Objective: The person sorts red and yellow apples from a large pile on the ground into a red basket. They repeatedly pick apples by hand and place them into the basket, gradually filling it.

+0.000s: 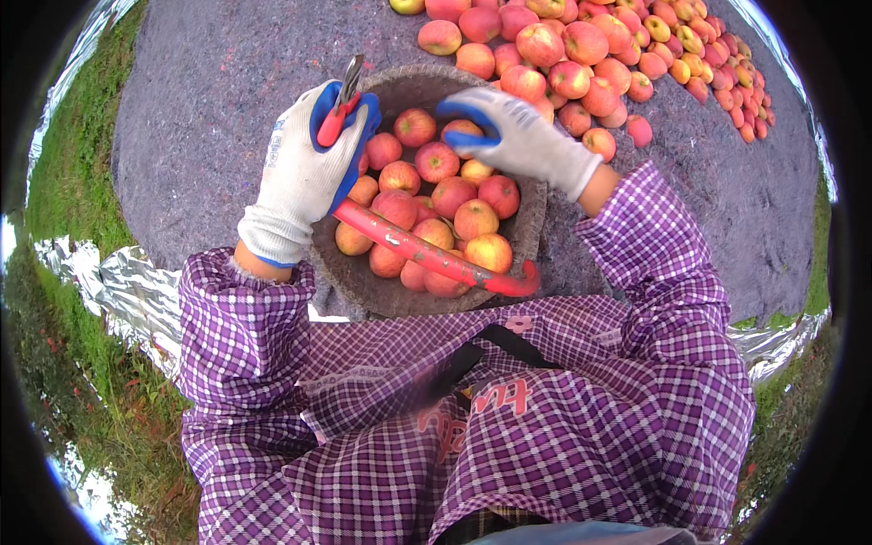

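A dark, round basket (330, 276) holding many red and yellow apples (437, 162) stands in front of me. Its red curved handle (422, 253) with chipped paint crosses over the fruit. My left hand (306, 153), in a white and blue work glove, is closed around small red-handled snips (340, 102) at the basket's left rim, their metal blades pointing up. My right hand (507, 129), gloved the same way and slightly blurred, is over the basket's upper right. Its thumb and fingers are apart beside an apple (462, 129); whether they touch it I cannot tell.
A large pile of apples (586, 44) lies beyond the basket and to the right, on a grey felt-like ground sheet (197, 122). Crumpled silver foil (139, 289) and grass (82, 184) border the sheet.
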`<state>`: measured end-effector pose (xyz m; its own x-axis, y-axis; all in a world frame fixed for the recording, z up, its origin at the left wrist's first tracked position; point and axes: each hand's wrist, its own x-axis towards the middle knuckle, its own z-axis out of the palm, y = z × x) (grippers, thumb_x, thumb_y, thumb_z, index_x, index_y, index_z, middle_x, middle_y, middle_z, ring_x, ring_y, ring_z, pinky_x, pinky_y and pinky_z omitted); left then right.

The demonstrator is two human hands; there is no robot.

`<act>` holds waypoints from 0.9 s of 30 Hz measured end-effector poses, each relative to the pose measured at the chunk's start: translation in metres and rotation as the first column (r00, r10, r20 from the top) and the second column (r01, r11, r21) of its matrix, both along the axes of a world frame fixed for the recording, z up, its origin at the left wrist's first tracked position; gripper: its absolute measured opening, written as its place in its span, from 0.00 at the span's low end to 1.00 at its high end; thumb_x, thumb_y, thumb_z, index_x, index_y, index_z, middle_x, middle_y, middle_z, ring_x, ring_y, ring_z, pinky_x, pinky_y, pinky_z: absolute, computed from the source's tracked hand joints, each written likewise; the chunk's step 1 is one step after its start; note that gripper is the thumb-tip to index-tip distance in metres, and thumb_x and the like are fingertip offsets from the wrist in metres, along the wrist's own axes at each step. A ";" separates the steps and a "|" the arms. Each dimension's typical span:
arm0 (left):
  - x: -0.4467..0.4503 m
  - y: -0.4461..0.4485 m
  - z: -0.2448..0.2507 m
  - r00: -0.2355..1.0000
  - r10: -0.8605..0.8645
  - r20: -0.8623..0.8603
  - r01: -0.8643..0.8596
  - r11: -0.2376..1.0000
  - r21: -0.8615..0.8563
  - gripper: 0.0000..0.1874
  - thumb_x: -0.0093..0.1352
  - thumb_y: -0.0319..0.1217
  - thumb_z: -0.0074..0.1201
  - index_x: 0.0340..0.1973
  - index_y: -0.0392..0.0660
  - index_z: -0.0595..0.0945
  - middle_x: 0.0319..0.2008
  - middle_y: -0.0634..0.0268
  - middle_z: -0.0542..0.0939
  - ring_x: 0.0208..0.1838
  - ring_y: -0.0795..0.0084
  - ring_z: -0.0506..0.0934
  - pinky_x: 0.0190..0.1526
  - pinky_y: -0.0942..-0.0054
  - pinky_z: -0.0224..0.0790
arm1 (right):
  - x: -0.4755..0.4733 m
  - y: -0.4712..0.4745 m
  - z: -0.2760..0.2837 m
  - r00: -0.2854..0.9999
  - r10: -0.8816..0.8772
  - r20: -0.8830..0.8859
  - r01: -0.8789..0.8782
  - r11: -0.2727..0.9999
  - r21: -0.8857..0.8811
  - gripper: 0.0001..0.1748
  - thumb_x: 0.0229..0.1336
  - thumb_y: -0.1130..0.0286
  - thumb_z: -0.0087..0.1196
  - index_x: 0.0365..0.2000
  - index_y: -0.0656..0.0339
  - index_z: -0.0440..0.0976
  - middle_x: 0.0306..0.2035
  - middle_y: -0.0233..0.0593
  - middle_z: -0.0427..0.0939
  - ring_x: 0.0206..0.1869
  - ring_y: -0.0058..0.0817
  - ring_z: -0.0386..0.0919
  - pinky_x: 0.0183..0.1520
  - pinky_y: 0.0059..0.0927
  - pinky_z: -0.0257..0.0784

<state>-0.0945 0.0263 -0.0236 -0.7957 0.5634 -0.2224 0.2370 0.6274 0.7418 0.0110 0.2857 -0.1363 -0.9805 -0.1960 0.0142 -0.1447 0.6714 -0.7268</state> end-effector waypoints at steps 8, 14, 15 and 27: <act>-0.001 -0.001 -0.009 0.996 0.047 -0.076 -0.031 0.979 0.199 0.13 0.70 0.37 0.60 0.33 0.40 0.78 0.26 0.51 0.77 0.30 0.50 0.76 0.35 0.57 0.68 | -0.002 -0.113 -0.062 0.894 0.442 0.081 -0.449 0.877 0.174 0.43 0.51 0.46 0.64 0.62 0.60 0.68 0.58 0.50 0.71 0.59 0.49 0.73 0.57 0.50 0.69; -0.001 0.000 -0.010 0.997 0.057 -0.053 -0.048 0.986 0.158 0.13 0.71 0.37 0.60 0.35 0.38 0.80 0.29 0.51 0.80 0.32 0.51 0.80 0.36 0.58 0.71 | 0.013 -0.169 -0.057 0.865 0.443 0.237 -0.500 0.806 0.317 0.27 0.53 0.57 0.62 0.52 0.55 0.77 0.52 0.47 0.74 0.51 0.45 0.75 0.49 0.49 0.69; 0.000 0.002 -0.009 0.997 0.059 -0.054 -0.049 0.984 0.171 0.12 0.71 0.36 0.60 0.35 0.38 0.80 0.29 0.52 0.80 0.32 0.52 0.80 0.36 0.59 0.71 | 0.013 -0.162 -0.053 0.850 0.453 0.268 -0.523 0.785 0.331 0.27 0.52 0.56 0.63 0.52 0.55 0.76 0.51 0.47 0.75 0.51 0.45 0.75 0.49 0.50 0.70; 0.007 0.010 0.000 0.997 0.042 -0.068 -0.025 0.973 0.230 0.10 0.71 0.32 0.59 0.33 0.38 0.79 0.28 0.52 0.78 0.31 0.53 0.77 0.36 0.59 0.69 | -0.079 0.094 0.007 0.700 -0.708 -0.086 0.699 0.706 -0.114 0.43 0.56 0.57 0.65 0.66 0.66 0.62 0.64 0.59 0.68 0.63 0.52 0.71 0.66 0.46 0.69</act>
